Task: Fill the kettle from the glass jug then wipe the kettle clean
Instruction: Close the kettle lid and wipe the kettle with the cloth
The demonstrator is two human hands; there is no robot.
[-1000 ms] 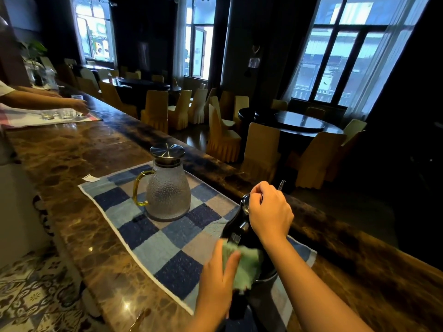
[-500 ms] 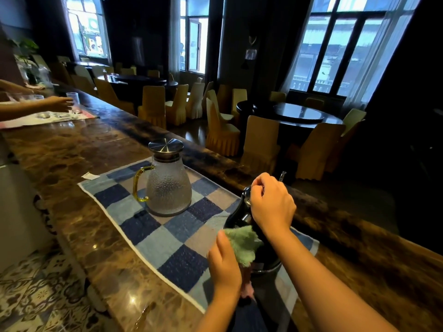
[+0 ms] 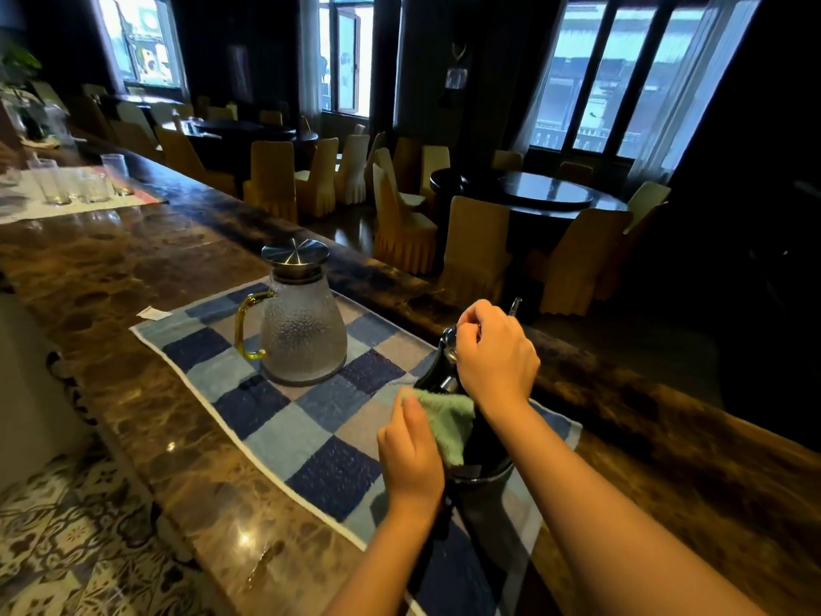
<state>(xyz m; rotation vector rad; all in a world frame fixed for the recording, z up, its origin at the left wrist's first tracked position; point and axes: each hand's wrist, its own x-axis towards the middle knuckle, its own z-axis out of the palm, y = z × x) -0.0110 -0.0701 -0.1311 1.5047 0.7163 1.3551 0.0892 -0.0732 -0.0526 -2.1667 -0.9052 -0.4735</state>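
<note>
Wiping step in hand, by the look of things: glass jug (image 3: pixel 303 324) set down upright with lid on, well off to the left of both hands, on a blue checked mat (image 3: pixel 311 420) along a brown marble counter (image 3: pixel 111 277). Seemingly empty or close to it, though hard to judge through the dimpled glass.

Dark kettle (image 3: pixel 477 442) standing on the same mat, directly under the right hand (image 3: pixel 497 355) and just right of the left hand (image 3: pixel 413 460). Right hand closed over the kettle's top, fingers curled around something there, handle or lid knob, steadying the body. Left hand pinching a green cloth (image 3: pixel 446 420) between thumb and fingers, pressed flat against the kettle's near left side.

Next move, as a judgement: sliding the cloth around or down the wall while keeping the top hold firm, so the kettle neither turns nor tips; probably a turn of the kettle to reach the far side.

Hard to make out: kettle nearly black in dim light, outline merging with shadow; spout hidden; handle mostly covered by the right hand; a thin shiny tip showing just beyond the right knuckles, purpose unclear. Base half hidden behind the left wrist. Water level inside not visible. Drinking glasses (image 3: pixel 80 182) far to the left, blurred.
</note>
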